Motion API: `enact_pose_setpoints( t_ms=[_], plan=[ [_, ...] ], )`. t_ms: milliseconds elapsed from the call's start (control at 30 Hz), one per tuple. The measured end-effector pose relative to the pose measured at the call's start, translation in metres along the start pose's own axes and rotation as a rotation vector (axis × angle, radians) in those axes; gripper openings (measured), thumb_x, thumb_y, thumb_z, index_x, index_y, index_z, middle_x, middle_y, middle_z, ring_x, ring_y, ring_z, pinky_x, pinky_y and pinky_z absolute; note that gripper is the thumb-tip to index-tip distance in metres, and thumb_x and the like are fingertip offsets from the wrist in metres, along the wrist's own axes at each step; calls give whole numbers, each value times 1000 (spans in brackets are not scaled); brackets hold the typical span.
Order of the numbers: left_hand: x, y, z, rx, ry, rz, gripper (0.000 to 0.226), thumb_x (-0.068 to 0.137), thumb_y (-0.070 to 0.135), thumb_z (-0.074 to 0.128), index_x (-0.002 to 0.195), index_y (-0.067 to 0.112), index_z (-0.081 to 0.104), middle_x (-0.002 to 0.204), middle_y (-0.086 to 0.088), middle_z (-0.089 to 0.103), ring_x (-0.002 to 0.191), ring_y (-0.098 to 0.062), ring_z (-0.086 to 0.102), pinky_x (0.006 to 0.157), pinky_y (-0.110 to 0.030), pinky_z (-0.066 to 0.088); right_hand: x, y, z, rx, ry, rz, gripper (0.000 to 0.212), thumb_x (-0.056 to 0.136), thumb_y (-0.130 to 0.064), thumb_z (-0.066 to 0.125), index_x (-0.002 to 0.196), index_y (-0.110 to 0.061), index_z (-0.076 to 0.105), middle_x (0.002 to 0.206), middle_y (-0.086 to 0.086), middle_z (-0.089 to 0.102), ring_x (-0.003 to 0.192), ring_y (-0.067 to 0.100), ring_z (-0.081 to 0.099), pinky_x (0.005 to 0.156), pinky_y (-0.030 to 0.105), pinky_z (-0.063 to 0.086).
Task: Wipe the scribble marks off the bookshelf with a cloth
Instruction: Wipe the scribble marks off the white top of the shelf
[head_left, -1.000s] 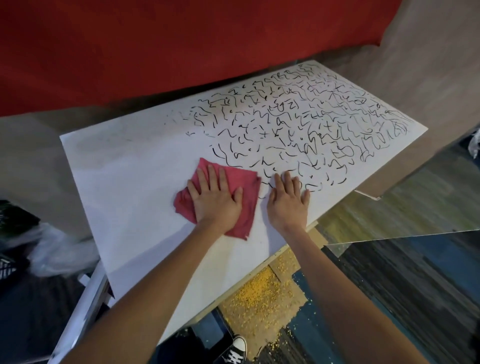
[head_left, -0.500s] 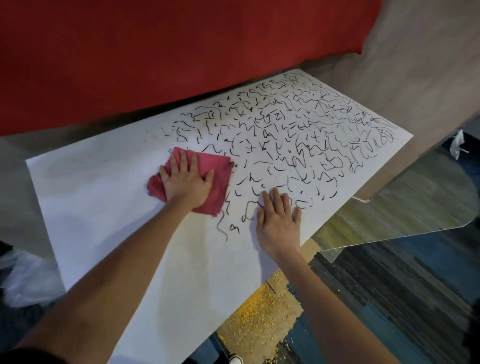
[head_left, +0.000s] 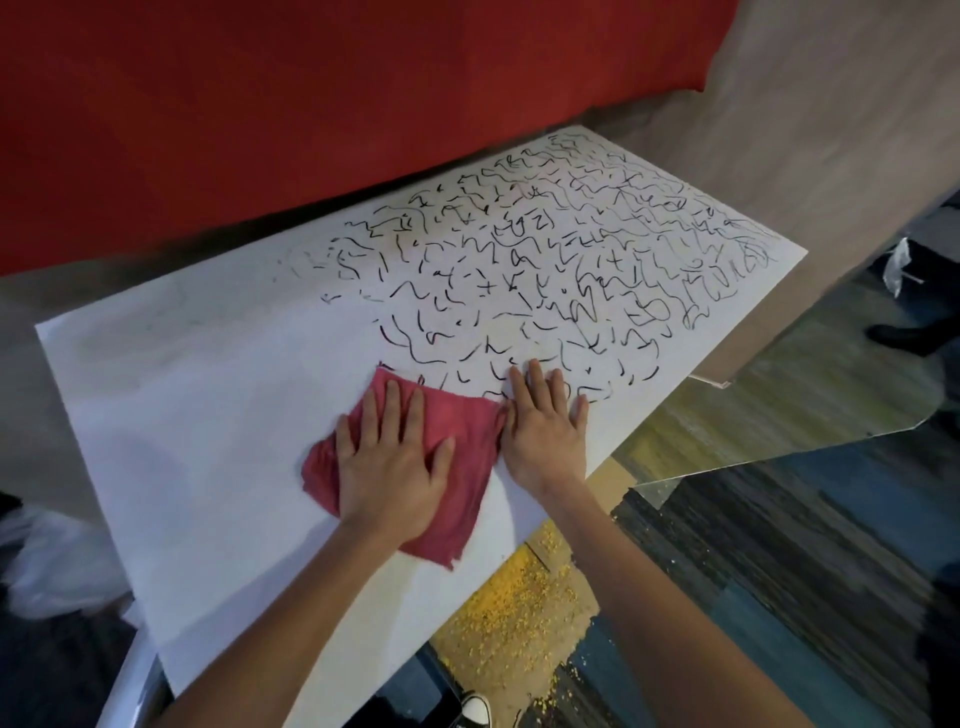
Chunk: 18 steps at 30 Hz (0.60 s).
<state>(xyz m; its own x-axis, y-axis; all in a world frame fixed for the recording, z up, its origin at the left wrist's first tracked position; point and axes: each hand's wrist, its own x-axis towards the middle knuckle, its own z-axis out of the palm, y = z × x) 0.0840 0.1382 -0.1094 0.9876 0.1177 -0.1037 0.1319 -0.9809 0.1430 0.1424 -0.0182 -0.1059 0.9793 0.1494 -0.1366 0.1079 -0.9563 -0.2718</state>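
Left hand (head_left: 389, 467), laid flat, presses crumpled red cloth (head_left: 467, 428); right hand (head_left: 545, 436), flat, braces white bookshelf panel (head_left: 208, 441). Risk: right palm may smear black scribble marks (head_left: 519, 270) beneath it.

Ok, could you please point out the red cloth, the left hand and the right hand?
red cloth (head_left: 471, 423): head view, bare fabric between the two hands.
left hand (head_left: 387, 467): head view, back of the hand.
right hand (head_left: 543, 431): head view, back of the hand.

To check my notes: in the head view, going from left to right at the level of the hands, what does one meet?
Clean shelf surface → left hand → right hand → shiny panel.
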Motion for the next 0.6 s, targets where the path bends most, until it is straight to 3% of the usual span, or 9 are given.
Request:
enact_pose_setpoints(
  t_ms=[67, 133, 333, 433, 500, 600],
  plan=[
    [29, -9, -7, 23, 13, -52, 78, 90, 58, 4, 152, 14, 21, 159, -12, 14, 147, -29, 11, 115, -53, 8, 1, 1, 1, -14, 2, 0, 52, 104, -37, 13, 154, -25, 3, 161, -3, -4, 147, 20, -9, 116, 46, -9],
    [68, -16, -13, 35, 37, -145, 70, 97, 55, 10, 154, 15, 10, 161, -10, 2, 148, -28, -1, 116, -52, 2, 2, 2, 1, -15, -7, 10, 52, 104, -36, 14, 154, -26, 2, 161, -5, -5, 147, 18, -10, 116, 45, -9],
    [121, 9, -15, -25, 30, -323, 67, 100, 46, 12, 153, 7, 2, 160, -18, -3, 146, -36, -4, 115, -55, -4, 6, 0, 1, -27, -1, 27, 52, 104, -34, 15, 153, -28, 2, 161, -8, -5, 147, 17, -9, 116, 47, -6],
    [90, 27, -10, -54, 37, -244, 66, 100, 46, 13, 153, 6, 3, 160, -17, -1, 147, -35, -4, 115, -53, -4, 6, 0, -1, 10, -8, 36, 51, 104, -33, 14, 153, -27, 2, 161, -8, -3, 147, 16, -9, 116, 46, -7],
    [56, 32, -4, -48, 30, -163, 69, 97, 48, 3, 153, 7, 4, 160, -16, 0, 147, -33, -3, 116, -51, -5, 4, 1, -3, 71, 4, 43, 51, 104, -32, 13, 153, -25, 3, 161, -8, -1, 147, 15, -8, 117, 44, -8],
    [3, 24, 0, -6, 34, -22, 81, 88, 51, -2, 150, 7, 26, 157, -17, 21, 145, -32, 19, 116, -52, 10, 1, 2, -4, 175, 44, 40, 50, 104, -31, 13, 153, -22, 6, 161, -6, 7, 148, 13, -4, 117, 39, -9]
  ],
)
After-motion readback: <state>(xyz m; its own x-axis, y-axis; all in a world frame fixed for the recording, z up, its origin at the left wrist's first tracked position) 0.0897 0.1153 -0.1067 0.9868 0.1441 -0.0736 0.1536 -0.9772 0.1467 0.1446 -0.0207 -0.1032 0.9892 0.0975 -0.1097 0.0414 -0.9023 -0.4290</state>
